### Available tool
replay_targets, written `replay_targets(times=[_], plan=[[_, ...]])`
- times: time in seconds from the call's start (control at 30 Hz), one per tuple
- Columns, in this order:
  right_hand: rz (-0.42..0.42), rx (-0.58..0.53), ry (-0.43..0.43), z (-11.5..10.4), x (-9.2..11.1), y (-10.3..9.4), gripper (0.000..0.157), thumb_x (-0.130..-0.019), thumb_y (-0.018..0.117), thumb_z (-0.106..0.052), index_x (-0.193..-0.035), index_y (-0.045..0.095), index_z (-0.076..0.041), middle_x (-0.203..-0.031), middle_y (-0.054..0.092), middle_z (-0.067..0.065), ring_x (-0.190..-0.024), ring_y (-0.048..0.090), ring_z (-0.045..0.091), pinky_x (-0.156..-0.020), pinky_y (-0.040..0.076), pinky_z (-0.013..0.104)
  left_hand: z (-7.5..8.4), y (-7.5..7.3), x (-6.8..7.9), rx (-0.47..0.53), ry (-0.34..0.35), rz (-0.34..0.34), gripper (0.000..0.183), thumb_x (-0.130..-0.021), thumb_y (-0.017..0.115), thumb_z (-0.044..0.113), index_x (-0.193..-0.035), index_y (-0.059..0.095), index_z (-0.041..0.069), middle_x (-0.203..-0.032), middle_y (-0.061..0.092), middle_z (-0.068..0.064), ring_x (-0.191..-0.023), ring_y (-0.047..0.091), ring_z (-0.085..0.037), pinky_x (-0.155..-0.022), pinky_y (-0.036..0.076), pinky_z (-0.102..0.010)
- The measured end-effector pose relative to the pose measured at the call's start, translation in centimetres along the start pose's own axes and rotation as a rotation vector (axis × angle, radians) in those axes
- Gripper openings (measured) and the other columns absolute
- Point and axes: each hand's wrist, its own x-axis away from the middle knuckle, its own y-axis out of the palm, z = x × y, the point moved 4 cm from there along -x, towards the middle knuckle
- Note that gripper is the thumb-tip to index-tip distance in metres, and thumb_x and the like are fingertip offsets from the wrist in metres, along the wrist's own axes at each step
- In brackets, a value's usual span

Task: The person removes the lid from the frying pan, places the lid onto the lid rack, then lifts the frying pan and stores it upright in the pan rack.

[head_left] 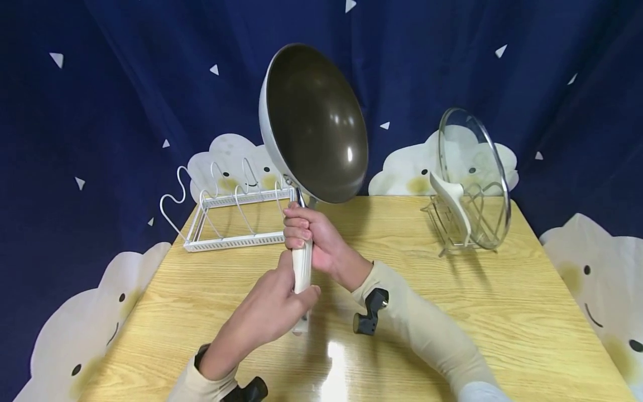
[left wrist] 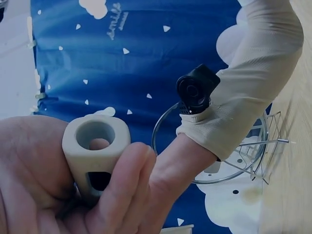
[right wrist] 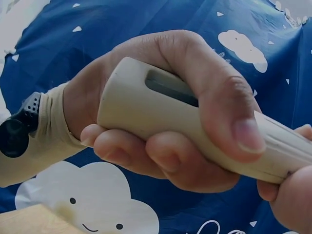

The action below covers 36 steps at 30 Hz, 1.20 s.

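Observation:
A deep frying pan with a dark brown inside and a whitish outside is held up over the table, tilted with its bowl at the top. Its cream handle points down toward me. My right hand grips the handle close to the bowl. Lower down, my left hand holds the handle's end, thumb along one side and fingers curled beneath, as the right wrist view shows. The hollow handle end faces the left wrist camera. Part of the right hand shows at the right wrist view's edge.
Behind the pan at left stands a white wire rack with curved dividers. On the right, a small metal rack bears a glass lid with a cream handle, standing on edge. Blue curtains hang behind the wooden table.

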Motion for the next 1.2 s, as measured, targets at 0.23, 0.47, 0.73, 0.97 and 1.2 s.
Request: replay_targets(times=[0.23, 0.47, 0.73, 0.97, 1.2], plan=[[-0.075, -0.018, 0.022, -0.1, -0.7, 0.3, 0.033, -0.110, 0.025, -0.010, -0.085, 0.045, -0.018, -0.057, 0.044, -0.008, -0.042, 0.040, 0.002, -0.042, 0.038, 0.018, 0.1, -0.4, 0.0, -0.047, 0.001, 0.049, 0.035, -0.089, 0.069, 0.019, -0.113, 0.048, 0.005, -0.071, 0.057, -0.003, -0.058, 0.054, -0.015, -0.050, 0.045, -0.034], [-0.112, 0.001, 0.019, -0.2, -1.3, 0.8, 0.036, -0.110, 0.022, -0.009, -0.085, 0.046, -0.018, -0.056, 0.043, -0.009, -0.041, 0.041, 0.002, -0.043, 0.039, 0.018, 0.3, -1.0, 0.0, -0.065, -0.001, 0.076, 0.035, -0.089, 0.069, 0.019, -0.112, 0.048, 0.005, -0.072, 0.057, -0.003, -0.057, 0.053, -0.016, -0.050, 0.045, -0.034], [-0.131, 0.002, 0.031, -0.3, -2.0, 1.3, 0.035, -0.109, 0.022, -0.008, -0.085, 0.046, -0.017, -0.055, 0.044, -0.009, -0.040, 0.041, 0.002, -0.041, 0.038, 0.018, 0.6, -1.3, 0.0, -0.087, 0.013, 0.115, 0.043, -0.089, 0.067, 0.017, -0.124, 0.044, 0.005, -0.068, 0.057, -0.002, -0.054, 0.054, -0.015, -0.049, 0.045, -0.033], [-0.151, 0.021, 0.052, 0.0, -2.8, 1.7, 0.037, -0.108, 0.021, -0.006, -0.083, 0.046, -0.017, -0.053, 0.043, -0.009, -0.039, 0.040, 0.002, -0.040, 0.037, 0.017, 0.4, -1.5, 0.1, -0.144, 0.001, 0.158, 0.046, -0.091, 0.067, 0.020, -0.125, 0.042, 0.001, -0.069, 0.057, -0.005, -0.055, 0.054, -0.018, -0.050, 0.044, -0.033], [-0.199, 0.001, 0.073, 0.5, -3.7, 1.9, 0.041, -0.107, 0.017, -0.006, -0.082, 0.047, -0.017, -0.052, 0.043, -0.010, -0.039, 0.038, 0.003, -0.040, 0.037, 0.017, 0.3, -1.9, 0.3, -0.196, 0.012, 0.212, 0.045, -0.091, 0.068, 0.019, -0.123, 0.042, 0.001, -0.068, 0.057, -0.006, -0.055, 0.053, -0.020, -0.048, 0.043, -0.034]])
